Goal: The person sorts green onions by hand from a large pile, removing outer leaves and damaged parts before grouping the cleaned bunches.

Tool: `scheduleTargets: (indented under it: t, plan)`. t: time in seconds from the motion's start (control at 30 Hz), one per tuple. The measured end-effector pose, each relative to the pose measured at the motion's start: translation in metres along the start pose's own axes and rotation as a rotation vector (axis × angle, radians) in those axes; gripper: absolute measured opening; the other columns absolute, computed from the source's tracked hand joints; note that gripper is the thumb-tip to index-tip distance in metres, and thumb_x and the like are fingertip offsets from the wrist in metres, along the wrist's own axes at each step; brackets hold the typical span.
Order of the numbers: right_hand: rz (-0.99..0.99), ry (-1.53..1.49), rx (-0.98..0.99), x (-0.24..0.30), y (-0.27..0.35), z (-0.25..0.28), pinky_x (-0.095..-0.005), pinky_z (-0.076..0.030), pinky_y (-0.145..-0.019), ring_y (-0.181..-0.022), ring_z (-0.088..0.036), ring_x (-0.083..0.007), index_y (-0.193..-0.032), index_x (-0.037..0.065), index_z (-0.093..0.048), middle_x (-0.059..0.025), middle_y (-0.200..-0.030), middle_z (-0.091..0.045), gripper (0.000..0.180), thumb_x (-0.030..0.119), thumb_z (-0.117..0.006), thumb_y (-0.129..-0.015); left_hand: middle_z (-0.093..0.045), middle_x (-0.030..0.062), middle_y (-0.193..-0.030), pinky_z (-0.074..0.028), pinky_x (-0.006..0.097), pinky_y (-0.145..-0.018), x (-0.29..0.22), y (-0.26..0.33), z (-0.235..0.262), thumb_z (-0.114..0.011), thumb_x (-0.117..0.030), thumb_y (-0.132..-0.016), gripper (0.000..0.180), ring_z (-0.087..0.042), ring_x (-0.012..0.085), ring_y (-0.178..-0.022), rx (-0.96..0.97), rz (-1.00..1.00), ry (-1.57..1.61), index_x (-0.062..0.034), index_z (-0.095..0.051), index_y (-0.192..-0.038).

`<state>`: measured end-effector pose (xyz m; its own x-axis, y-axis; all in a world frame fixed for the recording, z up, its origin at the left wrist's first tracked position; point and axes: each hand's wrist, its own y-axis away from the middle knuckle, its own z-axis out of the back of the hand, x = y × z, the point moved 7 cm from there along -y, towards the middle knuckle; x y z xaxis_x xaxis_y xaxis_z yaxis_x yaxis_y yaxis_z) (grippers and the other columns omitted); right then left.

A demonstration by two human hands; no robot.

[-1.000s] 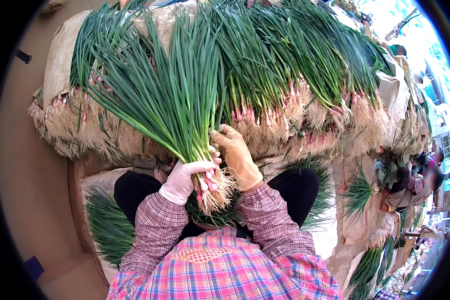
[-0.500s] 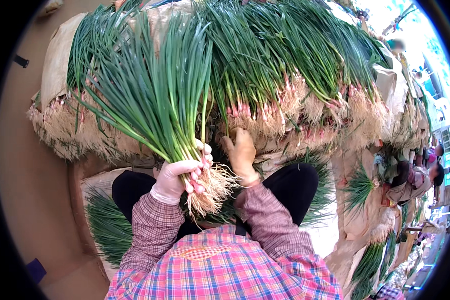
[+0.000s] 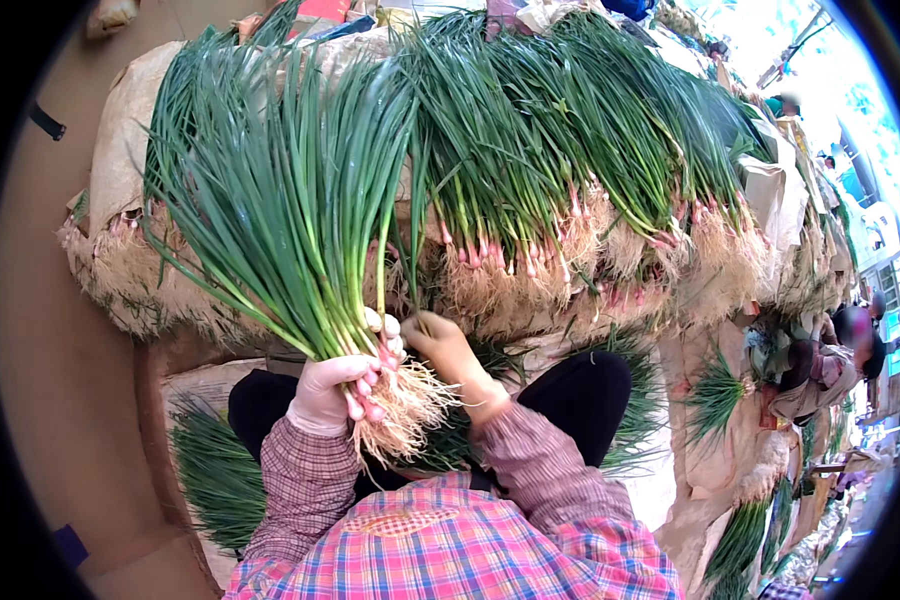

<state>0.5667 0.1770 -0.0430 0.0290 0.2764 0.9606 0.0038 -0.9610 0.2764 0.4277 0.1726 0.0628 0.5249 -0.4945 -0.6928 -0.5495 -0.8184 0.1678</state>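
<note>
A thick bunch of spring onions (image 3: 320,230), with pink-white bulbs and pale hairy roots, is gripped low on its stems by my gloved left hand (image 3: 328,392). Its green leaves fan upward over the pile. Just right of the bulbs, my gloved right hand (image 3: 455,365) has its fingers closed. A single slim spring onion (image 3: 414,265) rises from those fingertips; its lower end is hidden by them. Behind both hands, rows of spring onions (image 3: 530,170) lie on a covered heap, their roots toward me.
More spring onions (image 3: 215,470) lie beside my left knee, and others (image 3: 635,400) by my right. A small bunch (image 3: 718,393) rests farther right on brown sheeting (image 3: 685,520). Another person (image 3: 830,365) sits at the far right.
My left hand and its bunch have shifted slightly left and down. My right hand has drawn away from the pile, left and down toward the bunch, with the slim stalk moving along.
</note>
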Motion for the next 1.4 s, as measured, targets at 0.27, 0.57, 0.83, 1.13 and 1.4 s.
scheduleTargets:
  t: [0.27,0.57,0.83,1.13,1.4]
  plan:
    - [0.4,-0.035,-0.944,0.091,0.179,0.185,-0.0173,-0.027,-0.044,-0.049,-0.038,-0.0029,-0.097,0.003,-0.062,0.0007,-0.067,-0.057,0.026,0.024,-0.047,-0.098,-0.056,0.0144,-0.108,-0.045,0.039,-0.087,0.011,-0.008,-0.004,-0.055,-0.001,-0.067,0.042,-0.055,0.024,-0.094,-0.018,-0.014,0.131,-0.0022,-0.053,-0.109]
    - [0.172,0.72,-0.96,0.065,0.176,0.23,-0.0378,-0.049,-0.076,-0.085,-0.062,-0.0283,-0.106,0.003,-0.061,-0.0153,-0.097,-0.065,0.027,0.021,-0.06,-0.087,-0.062,0.0163,-0.098,-0.048,0.038,-0.09,0.028,-0.018,-0.008,-0.058,-0.014,-0.071,0.055,-0.059,0.0259,-0.094,-0.006,0.135,0.019,0.0122,-0.05,-0.119]
    - [0.15,0.764,-0.657,0.099,0.029,0.173,-0.0365,-0.046,-0.057,-0.062,-0.062,-0.0206,-0.084,0.004,-0.067,-0.0087,-0.072,-0.067,0.03,0.034,-0.066,-0.081,-0.06,0.0128,-0.103,-0.045,0.043,-0.097,0.035,-0.026,-0.012,-0.055,-0.001,-0.071,0.049,-0.057,0.028,-0.105,0.018,0.061,0.183,0.0003,-0.048,-0.12]
    - [0.077,-0.211,-0.448,0.057,0.026,0.068,-0.0274,-0.048,-0.08,-0.08,-0.059,-0.0113,-0.106,0.005,-0.061,-0.0024,-0.081,-0.064,0.023,0.013,-0.064,-0.085,-0.06,0.0097,-0.079,-0.058,0.031,-0.055,0.07,-0.022,-0.017,-0.056,-0.005,-0.08,0.044,-0.057,0.0137,-0.05,-0.026,0.331,-0.062,0.0056,-0.049,-0.122]
    - [0.416,-0.007,-0.7,0.086,0.016,0.082,-0.0237,-0.047,-0.06,-0.065,-0.053,-0.01,-0.11,0.001,-0.051,-0.0006,-0.081,-0.058,0.037,0.02,-0.069,-0.083,-0.059,0.0093,-0.076,-0.054,0.026,-0.047,0.06,-0.021,-0.028,-0.057,-0.006,-0.078,0.039,-0.061,0.0182,-0.052,-0.009,0.329,-0.147,0.0062,-0.052,-0.114]
